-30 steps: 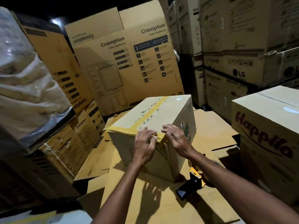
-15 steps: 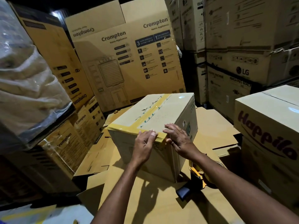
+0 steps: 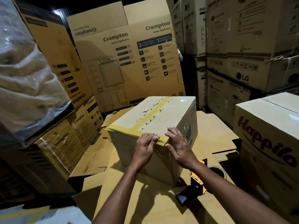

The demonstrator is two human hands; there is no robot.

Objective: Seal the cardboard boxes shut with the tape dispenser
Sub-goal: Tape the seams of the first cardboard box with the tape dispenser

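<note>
A closed cardboard box (image 3: 163,118) stands on flattened cardboard in the middle of the view. Yellow tape (image 3: 151,113) runs along its top seam and along its near top edge. My left hand (image 3: 144,148) presses the tape on that near edge with fingertips and thumb. My right hand (image 3: 179,147) lies flat around the near right corner, fingers on top and thumb on the front face. The tape dispenser (image 3: 193,189), yellow with a black handle, lies beside the box at the lower right. My right forearm hides part of it.
A "Happilo" box (image 3: 267,136) stands close on the right. Tall Crompton cartons (image 3: 126,65) rise behind, stacked LG cartons (image 3: 242,77) at the back right. A plastic-wrapped bundle (image 3: 24,81) looms on the left. Flattened cardboard sheets (image 3: 145,201) cover the floor.
Both hands have slid to the right along the taped near edge, and the right hand now wraps the corner. The box and the dispenser have stayed in place.
</note>
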